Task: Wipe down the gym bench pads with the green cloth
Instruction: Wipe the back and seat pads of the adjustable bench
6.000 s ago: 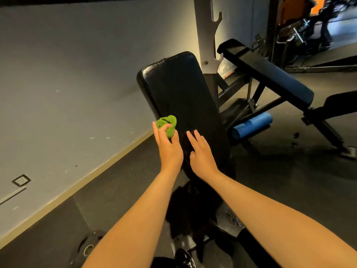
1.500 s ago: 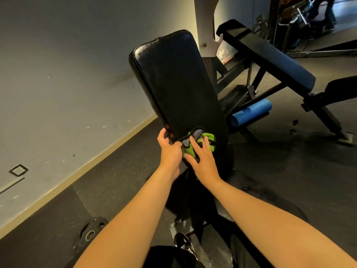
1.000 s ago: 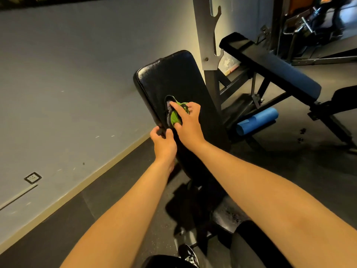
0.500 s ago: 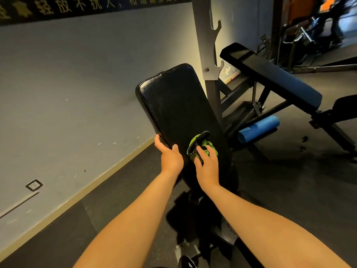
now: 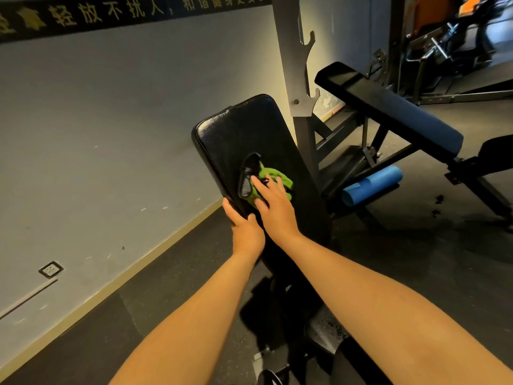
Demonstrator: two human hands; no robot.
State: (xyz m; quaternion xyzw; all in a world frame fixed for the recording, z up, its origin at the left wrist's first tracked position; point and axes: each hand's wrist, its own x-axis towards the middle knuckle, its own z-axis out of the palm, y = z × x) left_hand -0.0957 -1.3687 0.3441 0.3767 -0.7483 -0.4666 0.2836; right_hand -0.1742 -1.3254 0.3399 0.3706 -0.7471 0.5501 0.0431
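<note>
The right hand partly covers the crumpled green cloth, which lies on the inclined glossy black bench pad, toward its left edge. Its fingers are straight and slightly spread, pressing the cloth; the left hand grips that edge.

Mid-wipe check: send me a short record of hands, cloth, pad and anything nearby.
pad: black, tilted up, beside the wall
cloth: green with a dark part, on the pad's middle
right hand: fingers straight, pressing the cloth onto the pad
left hand: grips the pad's left edge, below the cloth
nearby: blue roll on the floor at right; second bench beyond it
</note>
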